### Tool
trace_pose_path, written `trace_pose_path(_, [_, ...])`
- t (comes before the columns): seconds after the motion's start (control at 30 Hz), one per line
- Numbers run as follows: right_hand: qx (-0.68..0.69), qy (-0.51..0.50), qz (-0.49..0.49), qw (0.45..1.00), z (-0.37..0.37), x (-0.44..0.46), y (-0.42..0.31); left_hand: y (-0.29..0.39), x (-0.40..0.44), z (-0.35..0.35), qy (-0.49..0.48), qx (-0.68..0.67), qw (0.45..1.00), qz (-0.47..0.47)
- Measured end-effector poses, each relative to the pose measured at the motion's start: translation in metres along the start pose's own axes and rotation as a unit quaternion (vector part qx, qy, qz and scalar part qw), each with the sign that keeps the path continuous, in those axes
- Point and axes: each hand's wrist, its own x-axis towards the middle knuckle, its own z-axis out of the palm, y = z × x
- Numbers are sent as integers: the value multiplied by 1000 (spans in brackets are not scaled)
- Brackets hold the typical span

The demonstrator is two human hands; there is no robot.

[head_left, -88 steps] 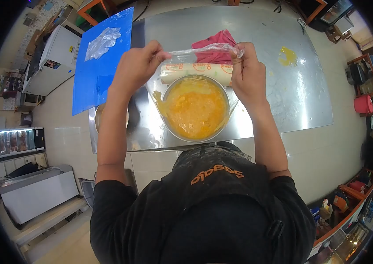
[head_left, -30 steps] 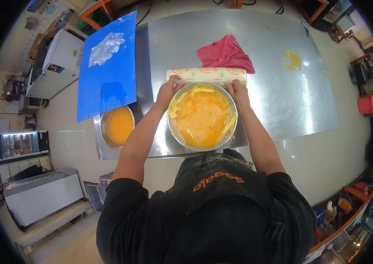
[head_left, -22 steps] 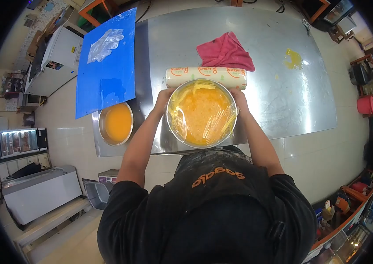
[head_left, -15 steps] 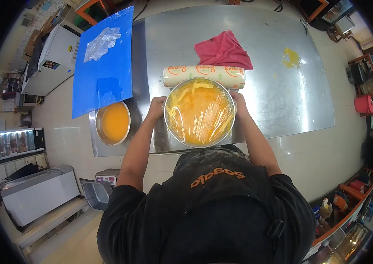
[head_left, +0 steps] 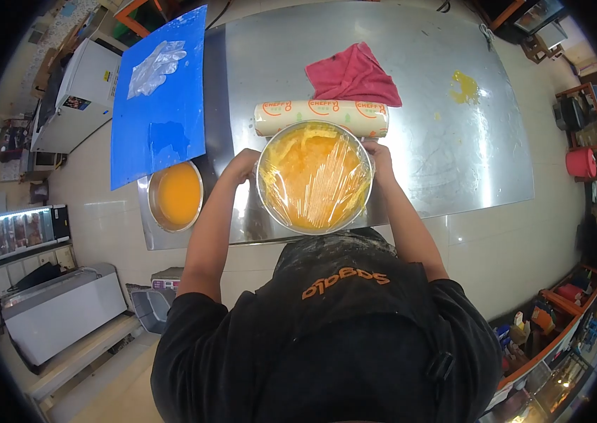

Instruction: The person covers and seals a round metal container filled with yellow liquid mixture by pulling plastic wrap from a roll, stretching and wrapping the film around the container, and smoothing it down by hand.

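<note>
Bowl (head_left: 315, 233) w/ clear film (head_left: 327, 187) over its top sits at ctr of frame, near edge of the steel table (head_left: 439, 42); thick yellow-orange mix (head_left: 310, 156) shows thru the film, w/ paler streaks round the upper & L sides + white glare lines lower ctr.

L hand (head_left: 243, 166) is at the bowl's L side, fingers bent in toward the rim; tips partly hidden, can't tell how firm the hold is. R hand (head_left: 381, 159) is at upper R of the bowl, fingers curled by the rim, tips out of sight behind it; grip can't be told either.

Just above the bowl: wrap roll (head_left: 321, 110), lying crosswise, red "CHEFFY" print. Above that, a crumpled pink cloth (head_left: 355, 74). Upper R of table: yellow smear (head_left: 464, 89).

Upper L: blue board (head_left: 161, 116) w/ clear plastic glove (head_left: 156, 68) on it & a darker wet-looking patch lower down. Board's btm edge overlaps the top of a 2nd pan (head_left: 200, 194), left of ctr, w/ smooth orange liquid (head_left: 179, 194) in it.

Btm ctr: black top (head_left: 355, 352) of the person, orange lettering. Lower L: gray tub (head_left: 149, 310), then white chest (head_left: 66, 317). Far R: red bucket (head_left: 581, 163) by shelves.
</note>
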Motion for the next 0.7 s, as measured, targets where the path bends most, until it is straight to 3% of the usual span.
trace_pose_path(0.03, [-24, -17, -2, 1000, -4, 0, 2, 1, -1, -5, -6, 13, 1000, -16])
trace_pose_path(0.1, [-69, -53, -5, 996, -16, 3, 7, -15, 27, -24, 6, 268, 963, 3])
trace_pose_path(0.17, [-155, -14, 79, 985, -33, 2, -10, 0, 17, -28, 23, 502, 864, 36])
trace_pose_path(0.2, [-197, 6, 121, 973, -41, 1, -22, 13, 3, -32, 84, 489, 867, 47])
trace_pose_path(0.27, [-145, 115, 93, 978, -51, 3, -37, 24, -12, -40, 207, 454, 864, 69])
trace_pose_path(0.37, [-84, 102, 70, 989, -55, 18, -68, 27, 27, -59, 212, 234, 922, 224])
trace_pose_path(0.4, [-84, 77, 73, 991, -49, 19, -82, 38, 22, -52, 212, 161, 940, 215])
trace_pose_path(0.47, [-257, 125, -73, 956, -41, 25, -79, 64, 18, -32, 208, 14, 958, 198])
trace_pose_path(0.5, [-338, 148, -144, 918, -36, 27, -80, 68, 16, -27, 177, 37, 959, 218])
trace_pose_path(0.6, [-127, -18, -101, 987, -27, 6, -95, 83, -6, -15, 274, 154, 886, 341])
trace_pose_path(0.63, [-52, -57, -101, 992, -16, -5, -98, 72, 4, -15, 172, 19, 901, 398])
trace_pose_path(0.7, [23, -103, -50, 993, -4, -20, -98, 78, -12, -4, -4, -122, 951, 286])
